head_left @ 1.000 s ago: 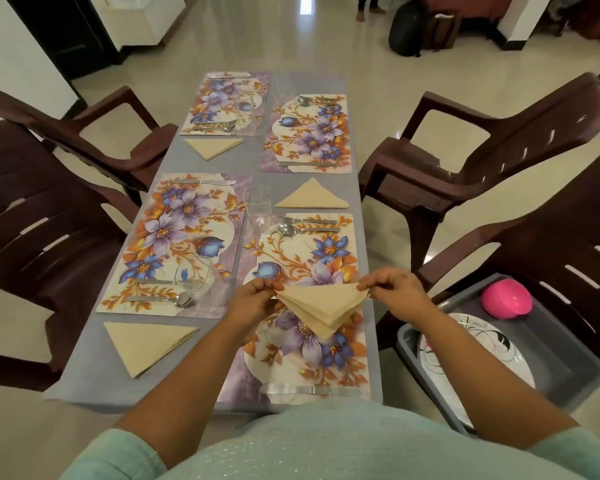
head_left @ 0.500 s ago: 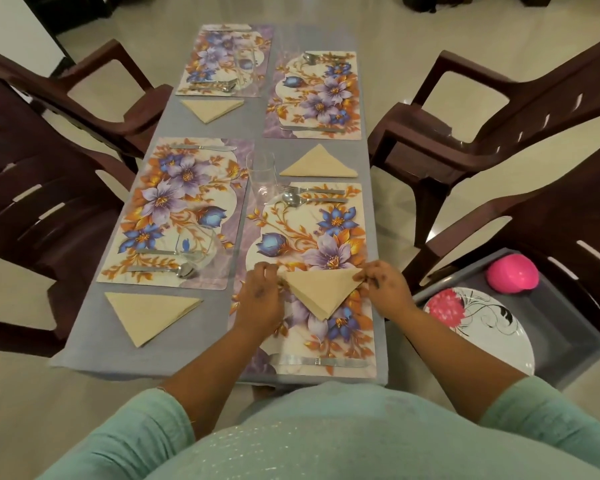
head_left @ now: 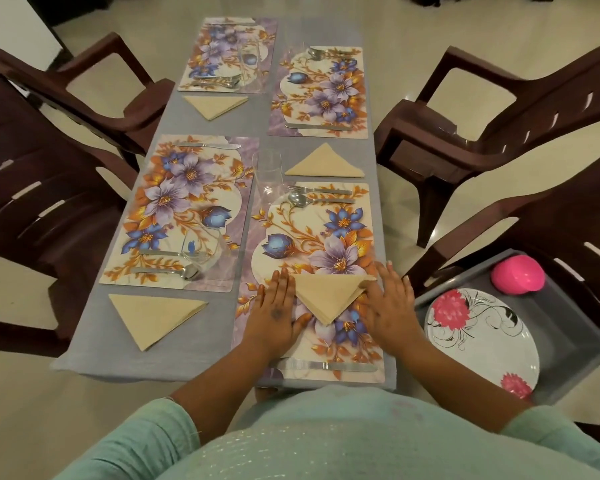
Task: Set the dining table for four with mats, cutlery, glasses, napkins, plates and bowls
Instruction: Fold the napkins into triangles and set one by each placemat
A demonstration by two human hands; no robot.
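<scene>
A beige folded napkin (head_left: pixel 328 296) lies as a triangle on the near right floral mat (head_left: pixel 329 233). My left hand (head_left: pixel 277 311) lies flat on the mat at the napkin's left edge, fingers straight. My right hand (head_left: pixel 392 306) lies flat at its right corner. Three other napkins lie on the grey table (head_left: pixel 219 317): near left (head_left: pixel 153 315), middle right (head_left: pixel 324 164), far left (head_left: pixel 214 105). Every mat carries cutlery, with a knife (head_left: pixel 326 366) at the near edge. A clear glass (head_left: pixel 268 174) stands between the near mats, another (head_left: pixel 201 249) on the left mat.
Dark brown plastic chairs (head_left: pixel 492 126) stand on both sides of the table. To my right a grey tray (head_left: pixel 568 327) on a chair holds a white flowered plate (head_left: pixel 482 341) and a pink bowl (head_left: pixel 517 273).
The napkin, held in the air between both hands a second ago, now lies on the mat. Both hands have let go of it and flattened beside it.
</scene>
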